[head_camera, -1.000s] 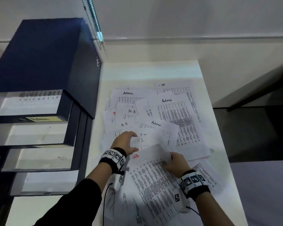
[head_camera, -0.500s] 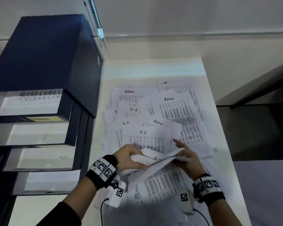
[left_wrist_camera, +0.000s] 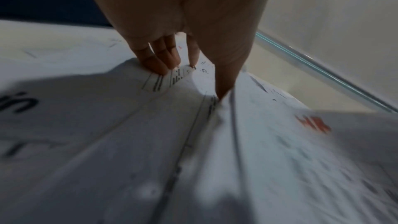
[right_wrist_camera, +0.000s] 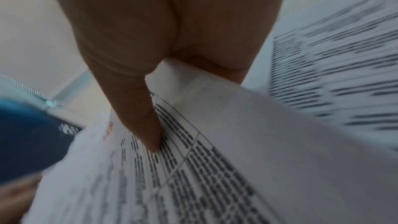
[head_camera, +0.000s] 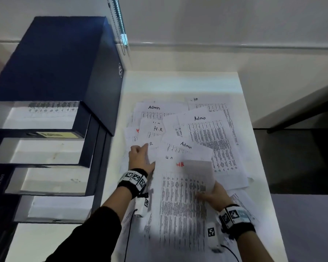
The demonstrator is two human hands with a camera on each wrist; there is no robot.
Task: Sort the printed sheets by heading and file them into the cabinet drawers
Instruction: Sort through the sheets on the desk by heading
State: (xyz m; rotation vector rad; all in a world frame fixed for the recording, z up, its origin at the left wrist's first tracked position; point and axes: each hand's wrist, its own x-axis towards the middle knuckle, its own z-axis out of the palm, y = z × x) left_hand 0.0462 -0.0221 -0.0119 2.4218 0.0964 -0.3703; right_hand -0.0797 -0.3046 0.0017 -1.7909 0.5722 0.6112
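Note:
Printed sheets headed Admin and H.R lie in a loose pile (head_camera: 212, 133) on the white table (head_camera: 178, 82). My right hand (head_camera: 214, 193) pinches the right edge of a sheet with a red HR heading (head_camera: 180, 195), thumb (right_wrist_camera: 137, 108) on top and fingers underneath; its top right corner is folded over. My left hand (head_camera: 140, 157) lies flat on the pile's left side, and its straight fingers (left_wrist_camera: 159, 57) touch the H.R sheets. The dark blue cabinet (head_camera: 55, 59) stands at the left with several drawers pulled out. The top drawer (head_camera: 40, 118) holds a printed sheet.
A yellow label (head_camera: 57, 134) sits on the front of the top drawer. More sheets lie under my forearms at the table's near end. The table's right edge drops to a dark floor (head_camera: 301, 157). A wall runs along the back.
My left hand has let go of the red HR sheet and reached forward onto the pile. My right hand has kept the sheet, which now hangs flatter, face up.

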